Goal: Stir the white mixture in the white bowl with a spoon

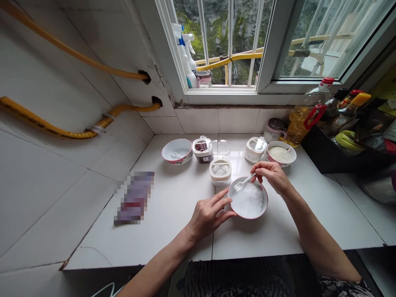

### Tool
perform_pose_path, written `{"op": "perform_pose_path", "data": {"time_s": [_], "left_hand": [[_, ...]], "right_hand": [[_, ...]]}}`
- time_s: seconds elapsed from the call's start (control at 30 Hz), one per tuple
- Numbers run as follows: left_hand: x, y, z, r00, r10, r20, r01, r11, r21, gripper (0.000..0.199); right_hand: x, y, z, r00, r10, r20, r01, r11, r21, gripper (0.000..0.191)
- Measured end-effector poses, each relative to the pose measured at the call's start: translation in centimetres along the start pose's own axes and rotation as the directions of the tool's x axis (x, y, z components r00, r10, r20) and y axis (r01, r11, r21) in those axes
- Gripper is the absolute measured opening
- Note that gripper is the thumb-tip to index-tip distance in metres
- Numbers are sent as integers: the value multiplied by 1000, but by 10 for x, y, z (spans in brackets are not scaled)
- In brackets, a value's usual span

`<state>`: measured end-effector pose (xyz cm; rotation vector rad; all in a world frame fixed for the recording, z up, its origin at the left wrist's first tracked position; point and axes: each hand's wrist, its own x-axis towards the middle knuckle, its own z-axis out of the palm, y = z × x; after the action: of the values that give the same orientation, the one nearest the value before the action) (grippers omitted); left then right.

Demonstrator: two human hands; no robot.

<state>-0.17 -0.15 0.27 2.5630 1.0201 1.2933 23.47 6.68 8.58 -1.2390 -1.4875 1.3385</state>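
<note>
My right hand (272, 175) pinches the handle of a small white spoon (239, 186) over a bowl (265, 206) of white granules. The scoop end is just above or touching the granules; I cannot tell which. My left hand (212, 212) grips the bowl's left side, thumb low and fingers along the rim. Just behind the bowl stands a square clear jar (220, 178) with white contents, its transparent lid (220, 147) flipped up. Farther back are a jar of dark red contents (202, 155) and a closed jar (255, 155) with pale contents.
A bowl with a little white residue (167, 157) stands at the back left, and a bowl of pale grains (290, 160) at the back right. An oil bottle (297, 121) and a black box of bottles (318, 154) fill the right corner. A blurred purple packet (136, 198) lies left.
</note>
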Motion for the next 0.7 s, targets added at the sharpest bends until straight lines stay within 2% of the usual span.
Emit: {"op": "perform_pose_path", "data": {"time_s": [0.2, 0.3, 0.37, 0.43, 0.47, 0.53, 0.6, 0.63, 0.7], "left_hand": [[-1, -1, 1, 1000, -3, -1, 3, 1000, 0, 30], [0, -1, 1, 1000, 5, -7, -5, 1000, 7, 30], [0, 0, 1, 1000, 8, -13, -8, 1000, 6, 30], [0, 0, 1, 1000, 9, -17, -9, 1000, 5, 30], [0, 0, 1, 1000, 8, -18, -8, 1000, 6, 29], [0, 0, 1, 1000, 3, -17, -3, 1000, 7, 29], [-1, -1, 1, 1000, -1, -14, 1, 1000, 4, 29], [-1, -1, 1, 1000, -2, -13, 2, 1000, 5, 29], [-1, -1, 1, 1000, 0, -14, 1, 1000, 12, 29]], "right_hand": [[5, 6, 4, 998, -6, -56, 12, 994, 105, 18], [4, 8, 12, 987, -103, -121, 116, 987, 109, 20], [2, 10, 20, 962, -216, -169, 225, 974, 34, 21], [-1, 12, 28, 912, -368, -180, 348, 928, -134, 19], [-3, 14, 31, 875, -462, -145, 419, 873, -249, 19], [-3, 17, 34, 785, -620, -5, 548, 698, -461, 21], [-3, 19, 36, 706, -696, 132, 624, 522, -582, 25], [-3, 19, 36, 681, -715, 159, 639, 474, -606, 25], [-4, 17, 34, 665, -737, 125, 642, 478, -600, 24]]}}
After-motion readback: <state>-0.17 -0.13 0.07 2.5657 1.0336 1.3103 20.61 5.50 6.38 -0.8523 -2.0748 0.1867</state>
